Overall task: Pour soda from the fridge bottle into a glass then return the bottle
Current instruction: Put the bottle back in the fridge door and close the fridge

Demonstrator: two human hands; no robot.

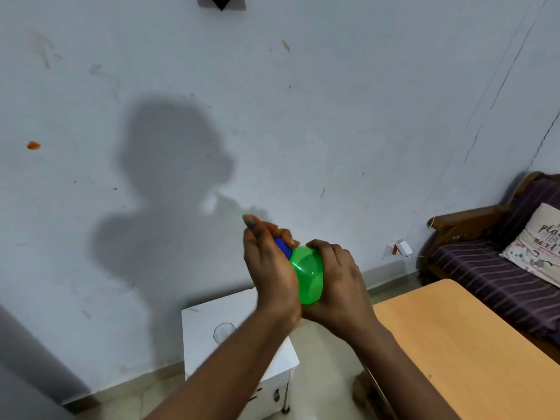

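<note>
A green plastic soda bottle is held up in front of me, its top pointing at the wall. My right hand is wrapped around the bottle's shoulder from the right. My left hand is closed over the blue cap, which shows only partly between the fingers. The lower body of the bottle is hidden behind my hands. A clear empty glass stands on the small white cabinet below my left forearm.
A light wooden table fills the lower right. A dark wooden sofa with striped cushions and a printed pillow stands at the right against the pale wall. A grey surface edge shows at the lower left.
</note>
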